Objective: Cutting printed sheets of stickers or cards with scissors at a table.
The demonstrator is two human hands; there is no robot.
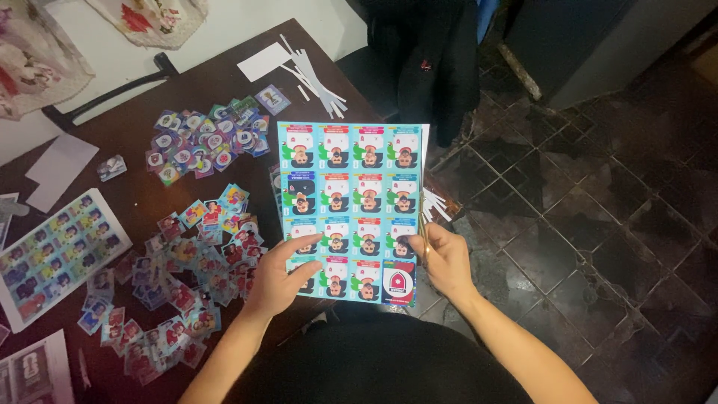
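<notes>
A printed sheet of cards is held over the counter's edge, likely so its right margin is free for cutting. The left hand pinches the sheet's lower left, steadying it. The right hand closes on scissors at the sheet's right edge. Left of the sheet lie loose cut cards; beyond it, white paper strips.

card sheet: light blue, red-green figures | table: dark brown | strips: white
</notes>
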